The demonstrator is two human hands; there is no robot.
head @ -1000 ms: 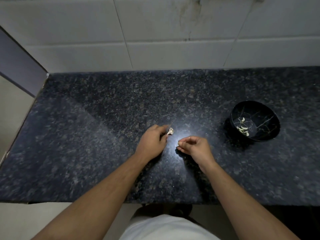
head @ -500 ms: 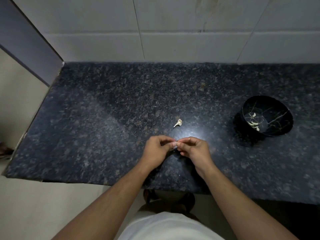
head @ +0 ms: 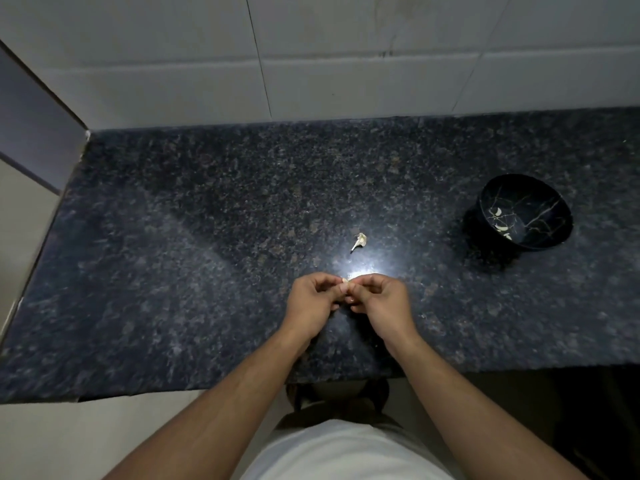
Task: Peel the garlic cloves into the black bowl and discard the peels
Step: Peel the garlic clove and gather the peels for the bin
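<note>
Since a second ago both hands have come together at the table's (head: 173, 271) near edge, and the scrap the left one was touching now lies alone further back. Big dark granite table, black bowl (head: 524, 212) well off to the right with a few peeled cloves in it. Left hand (head: 311, 301) and right hand (head: 381, 303) meet fingertip to fingertip, fingers pinched on a garlic clove (head: 346, 280), barely visible between them. Loose peel (head: 359, 241) sits just beyond the hands. My guess at the risk: the clove's tiny and slippery, so a hard pull could pop it off the near edge onto the floor.
</note>
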